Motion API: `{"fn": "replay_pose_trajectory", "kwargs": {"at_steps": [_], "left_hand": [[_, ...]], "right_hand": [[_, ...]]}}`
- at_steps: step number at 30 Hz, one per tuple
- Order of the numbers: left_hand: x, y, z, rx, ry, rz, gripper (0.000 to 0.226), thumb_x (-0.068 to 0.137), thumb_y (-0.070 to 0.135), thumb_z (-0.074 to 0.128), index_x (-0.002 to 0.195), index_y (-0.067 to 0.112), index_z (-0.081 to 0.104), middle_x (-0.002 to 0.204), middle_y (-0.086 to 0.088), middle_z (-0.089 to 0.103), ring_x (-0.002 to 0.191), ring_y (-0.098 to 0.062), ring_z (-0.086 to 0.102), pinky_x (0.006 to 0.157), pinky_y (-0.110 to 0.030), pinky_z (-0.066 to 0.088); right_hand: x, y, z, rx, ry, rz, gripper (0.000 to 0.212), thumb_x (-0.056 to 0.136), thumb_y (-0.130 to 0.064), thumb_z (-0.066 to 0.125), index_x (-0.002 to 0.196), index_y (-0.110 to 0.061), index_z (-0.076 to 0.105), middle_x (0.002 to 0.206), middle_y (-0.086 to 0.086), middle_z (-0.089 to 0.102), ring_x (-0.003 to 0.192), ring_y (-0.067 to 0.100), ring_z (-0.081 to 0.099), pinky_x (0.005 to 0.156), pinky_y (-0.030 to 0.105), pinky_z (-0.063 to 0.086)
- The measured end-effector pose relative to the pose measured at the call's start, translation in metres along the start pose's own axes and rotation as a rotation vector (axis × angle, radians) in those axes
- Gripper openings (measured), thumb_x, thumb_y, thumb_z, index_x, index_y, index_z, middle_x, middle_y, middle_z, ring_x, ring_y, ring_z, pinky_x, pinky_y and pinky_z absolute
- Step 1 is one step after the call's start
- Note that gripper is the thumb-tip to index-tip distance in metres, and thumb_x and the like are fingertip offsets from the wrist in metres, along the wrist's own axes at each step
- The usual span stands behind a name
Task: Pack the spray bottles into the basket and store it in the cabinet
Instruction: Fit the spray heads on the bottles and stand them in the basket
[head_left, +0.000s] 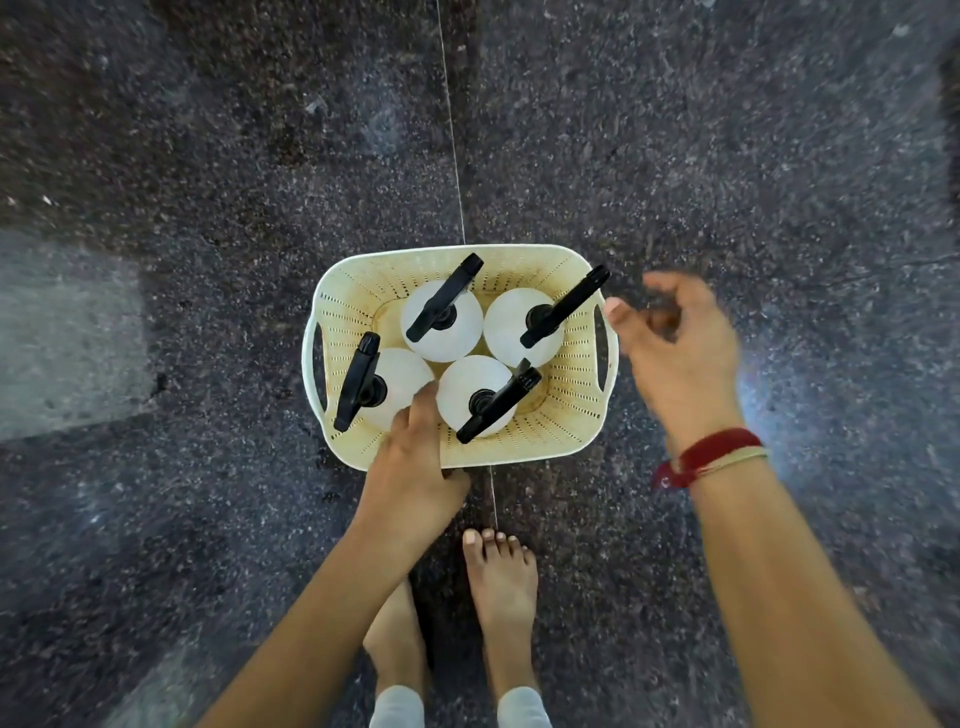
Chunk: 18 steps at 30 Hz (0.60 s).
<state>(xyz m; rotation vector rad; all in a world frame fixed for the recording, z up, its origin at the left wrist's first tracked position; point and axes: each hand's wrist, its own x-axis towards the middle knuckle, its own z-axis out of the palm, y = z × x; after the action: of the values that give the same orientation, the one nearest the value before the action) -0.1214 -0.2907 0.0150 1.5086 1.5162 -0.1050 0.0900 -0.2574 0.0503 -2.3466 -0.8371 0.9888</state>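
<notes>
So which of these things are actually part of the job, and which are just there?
Part of the job:
basket
four spray bottles
left hand, gripping the basket's near rim
right hand, open beside the basket

Just there:
wristband
bare feet
stone floor

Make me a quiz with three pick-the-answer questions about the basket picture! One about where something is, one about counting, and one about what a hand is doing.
1. Where does the basket sit?
A. On a shelf
B. On the floor
C. On a chair

2. How many spray bottles are in the basket?
A. Two
B. Four
C. Six

3. What is the right hand doing?
A. Holding a bottle
B. Gripping the near rim
C. Open and empty beside the basket

Answers:
1. B, the basket rests on the dark speckled floor in front of the bare feet.
2. B, four white bottles with black tops stand inside.
3. C, its fingers are spread and hold nothing; it is the left hand that grips the near rim.
</notes>
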Motion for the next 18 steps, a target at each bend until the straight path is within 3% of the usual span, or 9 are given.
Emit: {"fn": "replay_pose_trajectory", "kwargs": {"at_steps": [3, 5, 8, 12, 15, 18], "left_hand": [[-0.005, 0.018, -0.006, 0.157, 0.169, 0.08, 0.079, 0.076, 0.036, 0.071, 0.139, 0.019, 0.026, 0.124, -0.007, 0.05, 0.11, -0.029, 0.051, 0.087, -0.038, 0.044], [0.001, 0.031, -0.002, 0.364, 0.206, 0.095, 0.078, 0.078, 0.054, 0.061, 0.136, 0.015, 0.027, 0.116, -0.009, 0.055, 0.102, -0.03, 0.056, 0.079, -0.039, 0.047], [0.016, 0.043, 0.012, 0.622, 0.201, 0.082, 0.074, 0.084, 0.062, 0.047, 0.133, 0.01, 0.03, 0.103, -0.008, 0.062, 0.089, -0.03, 0.063, 0.064, -0.036, 0.042], [0.033, 0.044, 0.023, 0.585, 0.189, 0.1, 0.029, 0.094, 0.039, 0.043, 0.101, 0.011, 0.047, 0.084, -0.007, 0.069, 0.073, -0.031, 0.066, 0.057, -0.03, 0.031], [0.034, 0.04, 0.026, 0.589, 0.204, 0.116, 0.024, 0.096, 0.035, 0.042, 0.089, 0.013, 0.049, 0.077, -0.006, 0.068, 0.066, -0.03, 0.065, 0.053, -0.029, 0.03], [0.034, 0.036, 0.027, 0.511, 0.213, 0.115, 0.025, 0.095, 0.037, 0.041, 0.082, 0.015, 0.044, 0.072, -0.007, 0.067, 0.062, -0.031, 0.064, 0.05, -0.029, 0.03]], "right_hand": [[-0.008, 0.005, 0.027, 0.447, -0.131, 0.428, 0.063, 0.079, -0.048, 0.067, 0.13, -0.023, 0.041, 0.098, 0.007, 0.066, 0.068, 0.015, 0.063, 0.057, 0.028, 0.053], [-0.009, 0.004, 0.045, 0.452, -0.196, 0.472, 0.082, 0.071, -0.06, 0.067, 0.136, -0.025, 0.032, 0.103, 0.007, 0.066, 0.074, 0.016, 0.067, 0.057, 0.029, 0.056], [-0.003, 0.0, 0.065, 0.345, -0.126, 0.357, 0.101, 0.058, -0.073, 0.065, 0.139, -0.025, 0.028, 0.118, 0.005, 0.062, 0.098, 0.022, 0.066, 0.078, 0.042, 0.057], [0.014, -0.003, 0.069, 0.08, 0.006, 0.144, 0.059, 0.075, -0.051, 0.062, 0.117, -0.016, 0.041, 0.094, 0.006, 0.068, 0.081, 0.031, 0.068, 0.078, 0.045, 0.055], [0.023, -0.002, 0.069, 0.044, -0.021, 0.048, 0.031, 0.079, -0.028, 0.06, 0.102, -0.014, 0.046, 0.084, 0.008, 0.066, 0.072, 0.032, 0.068, 0.07, 0.048, 0.056], [0.025, -0.003, 0.068, -0.015, -0.044, -0.029, 0.027, 0.076, -0.022, 0.06, 0.099, -0.014, 0.049, 0.083, 0.004, 0.064, 0.073, 0.031, 0.067, 0.069, 0.048, 0.057]]}}
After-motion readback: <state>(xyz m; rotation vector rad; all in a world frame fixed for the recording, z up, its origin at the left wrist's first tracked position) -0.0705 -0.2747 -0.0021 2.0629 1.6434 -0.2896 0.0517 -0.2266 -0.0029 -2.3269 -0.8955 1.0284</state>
